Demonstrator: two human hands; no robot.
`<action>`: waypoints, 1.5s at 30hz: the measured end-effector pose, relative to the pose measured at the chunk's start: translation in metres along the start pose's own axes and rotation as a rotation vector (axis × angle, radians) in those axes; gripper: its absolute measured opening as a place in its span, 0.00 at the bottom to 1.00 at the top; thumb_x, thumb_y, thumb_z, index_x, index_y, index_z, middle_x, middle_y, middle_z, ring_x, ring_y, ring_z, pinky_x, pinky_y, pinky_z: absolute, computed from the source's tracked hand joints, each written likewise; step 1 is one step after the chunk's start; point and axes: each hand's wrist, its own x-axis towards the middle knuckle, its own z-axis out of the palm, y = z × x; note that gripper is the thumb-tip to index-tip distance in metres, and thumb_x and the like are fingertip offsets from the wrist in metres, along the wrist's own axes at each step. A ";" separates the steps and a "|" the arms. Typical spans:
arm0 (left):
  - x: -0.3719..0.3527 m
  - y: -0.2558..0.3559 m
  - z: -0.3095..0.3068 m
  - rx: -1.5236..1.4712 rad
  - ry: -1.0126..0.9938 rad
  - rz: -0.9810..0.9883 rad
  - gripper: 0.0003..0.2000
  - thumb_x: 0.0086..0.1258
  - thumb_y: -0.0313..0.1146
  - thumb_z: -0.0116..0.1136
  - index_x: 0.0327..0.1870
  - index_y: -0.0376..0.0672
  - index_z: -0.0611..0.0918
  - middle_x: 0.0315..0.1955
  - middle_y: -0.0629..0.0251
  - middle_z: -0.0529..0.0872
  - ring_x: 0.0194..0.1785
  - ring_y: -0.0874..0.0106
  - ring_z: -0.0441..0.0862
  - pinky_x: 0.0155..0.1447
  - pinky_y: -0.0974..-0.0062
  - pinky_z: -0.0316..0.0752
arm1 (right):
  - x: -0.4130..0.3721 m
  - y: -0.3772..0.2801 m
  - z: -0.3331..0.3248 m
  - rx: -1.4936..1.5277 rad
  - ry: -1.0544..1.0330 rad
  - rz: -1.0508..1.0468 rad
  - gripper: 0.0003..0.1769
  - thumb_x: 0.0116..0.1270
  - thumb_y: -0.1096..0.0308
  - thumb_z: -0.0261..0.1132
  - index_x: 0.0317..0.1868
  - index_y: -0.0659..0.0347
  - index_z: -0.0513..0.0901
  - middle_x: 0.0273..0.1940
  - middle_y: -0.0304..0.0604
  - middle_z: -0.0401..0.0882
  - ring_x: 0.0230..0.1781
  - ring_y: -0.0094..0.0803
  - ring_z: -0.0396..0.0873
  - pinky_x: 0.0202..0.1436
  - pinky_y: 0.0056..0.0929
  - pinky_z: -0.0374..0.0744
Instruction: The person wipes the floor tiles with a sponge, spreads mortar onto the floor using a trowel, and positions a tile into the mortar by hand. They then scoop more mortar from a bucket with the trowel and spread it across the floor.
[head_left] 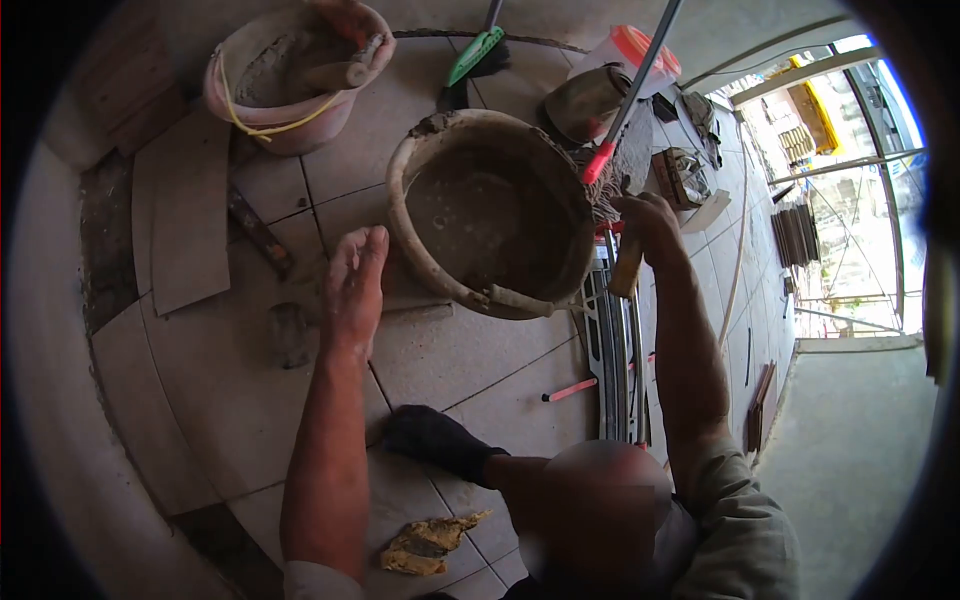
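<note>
My left hand (355, 285) is stretched out flat over the tiled floor, just left of a dirty bucket (420, 150) of muddy water; it holds nothing. My right hand (650, 222) is closed around a short wooden handle (627, 268) at the bucket's right rim. The tool's head seems to be a frayed, bristly mass (603, 198) at the rim, but I cannot make it out clearly. A long grey pole with a red grip (615, 135) slants up past this hand.
A pink bucket (300, 125) of mortar stands at the back left, a green brush (475, 55) behind the bucket. A loose tile (190, 220) lies left. Tile cutter rails (612, 350), a red pencil (570, 390), a yellow rag (430, 545) and my black-socked foot (435, 440) are near.
</note>
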 end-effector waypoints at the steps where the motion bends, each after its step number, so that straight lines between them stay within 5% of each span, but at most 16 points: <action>1: 0.011 0.001 0.001 -0.003 -0.018 -0.004 0.25 0.70 0.57 0.54 0.47 0.39 0.77 0.36 0.71 0.74 0.41 0.78 0.67 0.49 0.77 0.65 | 0.010 0.036 0.011 0.329 -0.153 -0.033 0.16 0.63 0.61 0.62 0.40 0.69 0.82 0.32 0.46 0.82 0.33 0.35 0.81 0.38 0.31 0.79; 2: 0.024 0.003 0.001 0.006 -0.045 -0.003 0.26 0.70 0.56 0.55 0.49 0.38 0.77 0.40 0.69 0.75 0.45 0.77 0.68 0.52 0.76 0.64 | 0.016 0.063 0.010 0.655 -0.291 -0.071 0.16 0.64 0.62 0.61 0.41 0.69 0.82 0.33 0.46 0.82 0.33 0.36 0.81 0.39 0.32 0.80; 5: 0.056 0.001 0.019 0.049 0.072 -0.077 0.28 0.69 0.54 0.58 0.55 0.35 0.75 0.49 0.63 0.77 0.55 0.72 0.71 0.62 0.73 0.62 | -0.005 0.014 0.031 0.753 -0.172 0.469 0.13 0.63 0.65 0.61 0.42 0.68 0.81 0.35 0.46 0.83 0.36 0.34 0.83 0.42 0.33 0.82; 6: 0.060 0.007 0.021 -0.037 -0.065 -0.011 0.29 0.68 0.53 0.59 0.55 0.33 0.74 0.54 0.60 0.77 0.59 0.71 0.71 0.65 0.73 0.61 | -0.014 0.005 0.036 0.646 -0.129 0.311 0.12 0.62 0.66 0.63 0.41 0.65 0.81 0.33 0.43 0.81 0.33 0.34 0.82 0.38 0.35 0.82; 8: 0.078 0.002 0.017 0.003 -0.092 -0.031 0.26 0.67 0.52 0.62 0.53 0.35 0.77 0.47 0.64 0.78 0.53 0.74 0.72 0.60 0.75 0.64 | -0.003 0.018 0.043 0.927 -0.140 0.508 0.10 0.60 0.66 0.65 0.39 0.63 0.81 0.34 0.42 0.80 0.31 0.32 0.81 0.36 0.33 0.81; 12: 0.090 0.019 0.015 0.002 -0.207 -0.034 0.25 0.66 0.50 0.62 0.51 0.36 0.78 0.44 0.66 0.79 0.50 0.75 0.73 0.59 0.75 0.66 | -0.011 -0.003 0.048 0.731 -0.026 0.454 0.10 0.59 0.65 0.65 0.37 0.62 0.81 0.33 0.42 0.80 0.30 0.31 0.80 0.36 0.31 0.79; 16: 0.090 0.022 0.024 -0.040 -0.246 -0.010 0.24 0.64 0.46 0.64 0.52 0.35 0.77 0.45 0.65 0.79 0.49 0.74 0.74 0.58 0.74 0.66 | 0.001 0.042 0.049 0.476 0.043 0.073 0.16 0.59 0.63 0.63 0.43 0.66 0.80 0.34 0.44 0.80 0.33 0.33 0.79 0.40 0.33 0.76; 17: 0.082 0.025 0.022 0.013 -0.221 0.050 0.26 0.62 0.45 0.66 0.54 0.34 0.77 0.46 0.61 0.80 0.51 0.71 0.75 0.59 0.72 0.66 | 0.008 0.062 0.061 0.336 0.000 -0.123 0.15 0.60 0.63 0.62 0.42 0.65 0.81 0.34 0.44 0.80 0.32 0.32 0.78 0.39 0.32 0.76; 18: 0.081 0.020 0.020 0.014 -0.148 -0.040 0.27 0.61 0.45 0.66 0.54 0.33 0.76 0.45 0.60 0.80 0.52 0.70 0.75 0.60 0.71 0.66 | -0.020 -0.014 0.045 0.615 0.043 0.387 0.14 0.62 0.63 0.60 0.42 0.64 0.81 0.34 0.42 0.79 0.31 0.31 0.77 0.38 0.32 0.76; 19: 0.071 0.005 0.030 0.011 0.232 -0.070 0.26 0.61 0.45 0.66 0.52 0.33 0.77 0.44 0.60 0.80 0.49 0.70 0.75 0.57 0.71 0.67 | -0.024 0.003 0.044 0.451 0.036 0.162 0.13 0.62 0.63 0.61 0.41 0.64 0.80 0.31 0.40 0.78 0.30 0.30 0.77 0.37 0.32 0.76; 23: 0.028 0.041 0.008 0.115 0.054 0.145 0.19 0.64 0.48 0.64 0.30 0.38 0.77 0.23 0.70 0.76 0.29 0.78 0.69 0.34 0.73 0.68 | -0.040 -0.014 -0.003 0.314 -0.058 0.073 0.13 0.69 0.65 0.55 0.45 0.64 0.80 0.39 0.36 0.77 0.39 0.22 0.75 0.43 0.22 0.74; 24: 0.021 0.045 -0.001 0.132 0.052 0.133 0.20 0.64 0.48 0.63 0.26 0.38 0.74 0.18 0.70 0.74 0.26 0.80 0.68 0.30 0.73 0.67 | -0.053 -0.055 0.001 0.538 0.024 0.196 0.14 0.71 0.62 0.53 0.46 0.63 0.80 0.38 0.35 0.77 0.38 0.21 0.75 0.44 0.20 0.74; 28: -0.018 0.076 -0.037 0.086 0.051 0.065 0.20 0.64 0.46 0.64 0.24 0.39 0.73 0.17 0.70 0.73 0.25 0.81 0.68 0.28 0.73 0.66 | -0.066 -0.090 -0.012 0.465 -0.134 0.015 0.19 0.70 0.55 0.55 0.49 0.61 0.79 0.41 0.36 0.78 0.42 0.23 0.76 0.47 0.27 0.76; 36: -0.167 0.048 -0.146 -0.322 0.601 0.128 0.14 0.70 0.42 0.55 0.36 0.39 0.79 0.32 0.69 0.79 0.34 0.79 0.75 0.39 0.77 0.70 | -0.160 -0.171 0.076 0.312 -0.241 -0.169 0.26 0.64 0.64 0.58 0.61 0.67 0.74 0.55 0.51 0.76 0.52 0.29 0.74 0.54 0.24 0.70; 41: -0.222 0.033 -0.211 -0.520 0.837 0.161 0.19 0.72 0.44 0.51 0.46 0.34 0.80 0.40 0.64 0.81 0.42 0.75 0.77 0.47 0.74 0.72 | -0.211 -0.211 0.151 0.393 -0.578 -0.096 0.13 0.59 0.60 0.60 0.35 0.63 0.74 0.29 0.34 0.69 0.30 0.21 0.65 0.35 0.21 0.65; 45: -0.257 0.010 -0.255 -0.498 1.024 0.184 0.24 0.73 0.46 0.50 0.53 0.30 0.78 0.45 0.60 0.82 0.46 0.72 0.79 0.53 0.73 0.73 | -0.252 -0.225 0.181 0.369 -0.735 -0.164 0.15 0.59 0.60 0.59 0.38 0.64 0.74 0.30 0.36 0.71 0.31 0.22 0.67 0.37 0.21 0.67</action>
